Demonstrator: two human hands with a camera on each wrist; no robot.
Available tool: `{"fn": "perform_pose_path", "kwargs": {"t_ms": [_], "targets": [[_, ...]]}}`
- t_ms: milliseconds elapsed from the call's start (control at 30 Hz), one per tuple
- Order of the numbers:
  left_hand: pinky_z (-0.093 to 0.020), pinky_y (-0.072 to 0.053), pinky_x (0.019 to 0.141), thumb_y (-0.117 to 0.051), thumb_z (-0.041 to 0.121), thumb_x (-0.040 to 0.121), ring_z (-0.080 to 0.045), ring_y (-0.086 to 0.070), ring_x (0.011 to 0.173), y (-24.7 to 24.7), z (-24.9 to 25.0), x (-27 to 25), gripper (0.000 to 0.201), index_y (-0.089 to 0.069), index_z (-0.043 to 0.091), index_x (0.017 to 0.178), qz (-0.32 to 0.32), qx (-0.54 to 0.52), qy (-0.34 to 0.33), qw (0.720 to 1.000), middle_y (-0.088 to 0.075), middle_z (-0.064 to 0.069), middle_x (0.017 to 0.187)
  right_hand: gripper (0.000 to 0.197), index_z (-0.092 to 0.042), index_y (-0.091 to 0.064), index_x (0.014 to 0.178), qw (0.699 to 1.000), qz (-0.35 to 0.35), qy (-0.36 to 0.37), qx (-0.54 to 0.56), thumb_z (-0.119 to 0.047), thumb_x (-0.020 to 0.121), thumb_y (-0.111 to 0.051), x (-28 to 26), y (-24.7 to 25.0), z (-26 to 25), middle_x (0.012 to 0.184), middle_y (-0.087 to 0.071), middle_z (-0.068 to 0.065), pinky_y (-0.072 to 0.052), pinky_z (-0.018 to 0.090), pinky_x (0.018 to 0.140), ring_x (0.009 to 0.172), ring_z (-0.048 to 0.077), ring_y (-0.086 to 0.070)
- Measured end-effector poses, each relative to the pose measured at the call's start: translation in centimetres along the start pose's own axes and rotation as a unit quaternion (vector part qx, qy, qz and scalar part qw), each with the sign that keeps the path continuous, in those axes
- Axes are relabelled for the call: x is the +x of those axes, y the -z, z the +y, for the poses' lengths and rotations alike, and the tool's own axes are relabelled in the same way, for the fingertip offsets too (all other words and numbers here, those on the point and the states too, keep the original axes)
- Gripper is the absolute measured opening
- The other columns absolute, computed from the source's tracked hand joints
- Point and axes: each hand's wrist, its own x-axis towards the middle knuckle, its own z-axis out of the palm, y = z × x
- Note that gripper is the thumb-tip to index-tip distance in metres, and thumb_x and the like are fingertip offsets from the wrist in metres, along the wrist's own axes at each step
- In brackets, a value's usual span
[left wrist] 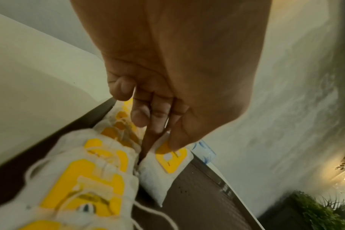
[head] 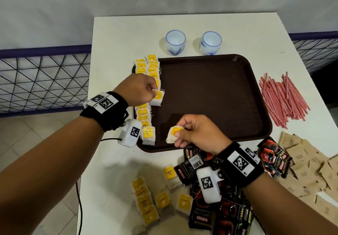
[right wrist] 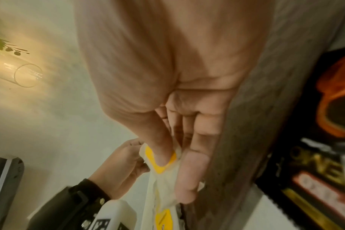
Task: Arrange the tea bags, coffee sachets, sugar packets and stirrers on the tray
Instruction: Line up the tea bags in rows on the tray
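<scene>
A dark brown tray (head: 210,95) lies mid-table. Two rows of yellow-tagged tea bags (head: 146,117) run along its left edge. My left hand (head: 141,88) pinches one tea bag (head: 157,97) by its top corner over those rows; the left wrist view shows thumb and finger on that tea bag (left wrist: 167,165). My right hand (head: 193,134) holds another tea bag (head: 173,134) above the tray's near edge, thumb pressed on the yellow tag (right wrist: 161,161). Loose tea bags (head: 146,203), black coffee sachets (head: 228,212), brown sugar packets (head: 311,170) and red stirrers (head: 283,99) lie on the table.
Two small white-and-blue cups (head: 175,42) (head: 210,42) stand behind the tray. The white table (head: 113,161) ends close on the left, where a cable hangs over its edge. A purple-framed wire fence (head: 42,77) stands beyond it.
</scene>
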Motion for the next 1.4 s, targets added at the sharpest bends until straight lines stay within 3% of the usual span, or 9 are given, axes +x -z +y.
{"fn": "perform_pose_path", "kwargs": {"t_ms": [67, 133, 333, 533, 733, 900, 1267, 1333, 1400], "targets": [[-0.014, -0.038, 0.063, -0.071, 0.020, 0.087, -0.005, -0.056, 0.065, -0.2, -0.3, 0.1, 0.008, -0.076, 0.014, 0.084, 0.024, 0.004, -0.015, 1.000, -0.070, 0.004, 0.078, 0.003, 0.002, -0.062, 0.096, 1.000, -0.004, 0.002, 0.003, 0.003, 0.093, -0.063, 1.0, 0.3, -0.3, 0.088, -0.071, 0.028, -0.059, 0.024, 0.061, 0.071, 0.024, -0.073], [-0.019, -0.039, 0.068, -0.071, 0.021, 0.088, -0.009, -0.057, 0.074, -0.3, -0.4, 0.3, 0.011, -0.078, 0.014, 0.085, 0.043, 0.007, -0.022, 0.999, -0.069, 0.004, 0.082, 0.003, 0.002, -0.062, 0.095, 1.000, -0.004, 0.001, 0.007, 0.004, 0.093, -0.062, 2.2, 0.5, -0.5, 0.089, -0.071, 0.029, -0.059, 0.023, 0.060, 0.069, 0.023, -0.073], [-0.024, -0.042, 0.074, -0.074, 0.023, 0.087, -0.012, -0.058, 0.076, -0.1, -0.8, 1.0, 0.011, -0.079, 0.014, 0.087, 0.074, 0.012, -0.022, 0.997, -0.068, 0.001, 0.083, 0.002, 0.003, -0.062, 0.094, 1.000, 0.002, -0.007, 0.000, 0.004, 0.092, -0.063, 5.6, 0.1, -1.6, 0.080, -0.068, 0.023, -0.059, 0.023, 0.055, 0.059, 0.018, -0.071], [-0.025, -0.044, 0.073, -0.077, 0.024, 0.084, -0.011, -0.058, 0.074, 0.0, -1.5, 1.6, 0.007, -0.077, 0.017, 0.083, 0.072, 0.008, -0.002, 0.997, -0.064, 0.005, 0.080, 0.013, 0.013, -0.059, 0.106, 0.999, 0.025, -0.022, -0.016, 0.005, 0.095, -0.057, 8.4, -0.2, -2.6, 0.085, -0.065, 0.035, -0.059, 0.023, 0.054, 0.054, 0.015, -0.070], [-0.023, -0.042, 0.074, -0.079, 0.024, 0.082, -0.011, -0.059, 0.075, 0.0, -2.0, 1.8, 0.008, -0.078, 0.017, 0.086, 0.073, 0.001, -0.006, 0.997, -0.063, 0.007, 0.079, 0.001, 0.004, -0.061, 0.094, 0.998, 0.063, -0.013, -0.023, 0.005, 0.093, -0.061, 10.1, -0.7, -3.2, 0.068, -0.064, 0.019, -0.057, 0.024, 0.050, 0.051, 0.017, -0.068], [-0.027, -0.047, 0.076, -0.079, 0.024, 0.082, -0.011, -0.059, 0.076, 0.0, -2.1, 1.9, 0.009, -0.079, 0.017, 0.086, 0.078, 0.003, -0.004, 0.997, -0.061, 0.008, 0.080, 0.011, -0.003, -0.056, 0.088, 0.995, 0.091, -0.002, -0.037, 0.005, 0.090, -0.063, 11.1, -1.1, -3.4, 0.065, -0.064, 0.019, -0.052, 0.027, 0.046, 0.054, 0.027, -0.069], [-0.031, -0.052, 0.078, -0.077, 0.023, 0.083, -0.011, -0.057, 0.075, -0.3, -2.2, 1.8, 0.009, -0.079, 0.016, 0.088, 0.095, -0.002, -0.002, 0.995, -0.060, 0.008, 0.076, 0.016, -0.009, -0.053, 0.090, 0.991, 0.123, -0.025, -0.050, 0.000, 0.088, -0.066, 12.2, -1.5, -3.8, 0.059, -0.067, 0.013, -0.062, 0.044, 0.065, 0.062, 0.034, -0.073], [-0.032, -0.051, 0.079, -0.076, 0.026, 0.085, -0.015, -0.058, 0.078, -0.4, -2.1, 1.7, 0.013, -0.078, 0.018, 0.094, 0.096, -0.001, 0.005, 0.995, -0.059, 0.006, 0.079, 0.016, -0.008, -0.053, 0.092, 0.988, 0.133, -0.023, -0.068, -0.002, 0.088, -0.067, 11.7, -1.6, -4.3, 0.062, -0.067, 0.013, -0.062, 0.044, 0.062, 0.059, 0.031, -0.072], [-0.034, -0.051, 0.080, -0.074, 0.031, 0.086, -0.017, -0.059, 0.079, -0.1, -1.9, 1.1, 0.020, -0.075, 0.019, 0.102, 0.100, -0.001, 0.014, 0.995, -0.062, 0.003, 0.083, 0.016, -0.010, -0.054, 0.091, 0.984, 0.143, -0.003, -0.109, -0.009, 0.087, -0.070, 10.5, -1.6, -5.1, 0.066, -0.067, 0.010, -0.058, 0.035, 0.051, 0.054, 0.025, -0.070]]}}
